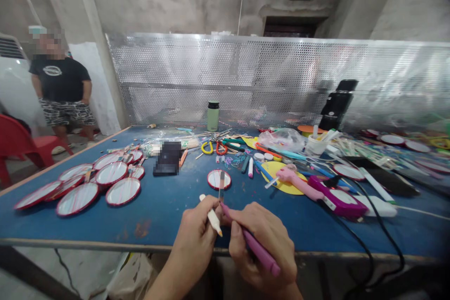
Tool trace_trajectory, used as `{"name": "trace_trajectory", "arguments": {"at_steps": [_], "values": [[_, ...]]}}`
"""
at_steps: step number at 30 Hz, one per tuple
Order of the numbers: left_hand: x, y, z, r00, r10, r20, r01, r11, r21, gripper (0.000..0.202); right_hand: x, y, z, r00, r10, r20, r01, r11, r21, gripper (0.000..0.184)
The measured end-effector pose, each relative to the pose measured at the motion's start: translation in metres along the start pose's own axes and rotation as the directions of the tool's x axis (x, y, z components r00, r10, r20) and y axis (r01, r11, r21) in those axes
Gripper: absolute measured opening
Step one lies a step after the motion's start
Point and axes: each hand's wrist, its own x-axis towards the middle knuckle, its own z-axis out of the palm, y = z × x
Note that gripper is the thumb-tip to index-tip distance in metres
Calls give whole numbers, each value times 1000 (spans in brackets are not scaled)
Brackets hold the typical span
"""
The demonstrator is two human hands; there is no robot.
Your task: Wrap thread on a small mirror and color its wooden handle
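Closed fingers of my left hand (pixel 195 239) hold a flat craft stick (pixel 221 187) upright, along with a white marker (pixel 212 218) whose orange-tinted tip points down. My right hand (pixel 263 243) grips a purple marker (pixel 260 252), its tip end touching or very near the lower part of the stick. Behind the stick lies a round red-rimmed disc (pixel 212 179) with a pale, mirror-like face; I cannot tell whether the two are joined. Where the stick enters my left fingers, its lower end is hidden.
Several red-rimmed discs (pixel 78 199) lie piled at the left, near a dark phone (pixel 168 159). Rightward are a pink glue gun (pixel 298 183), a purple device (pixel 339 199) and black cables (pixel 383 225). A green bottle (pixel 213 117) stands at the back; a person (pixel 61 79) stands beyond the table.
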Motion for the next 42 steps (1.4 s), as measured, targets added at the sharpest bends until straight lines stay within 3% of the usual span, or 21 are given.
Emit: {"name": "trace_trajectory", "arguments": {"at_steps": [19, 28, 42], "values": [[-1, 2, -1, 1000, -17, -4, 17, 1000, -5, 30, -2, 2, 0, 999, -29, 36, 29, 1000, -10, 15], [-1, 3, -1, 1000, -5, -3, 5, 1000, -31, 26, 1, 2, 1, 998, -40, -39, 40, 999, 8, 18], [-2, 0, -2, 1000, -15, 4, 15, 1000, -4, 30, -2, 0, 0, 1000, -15, 18, 15, 1000, -19, 18]]}}
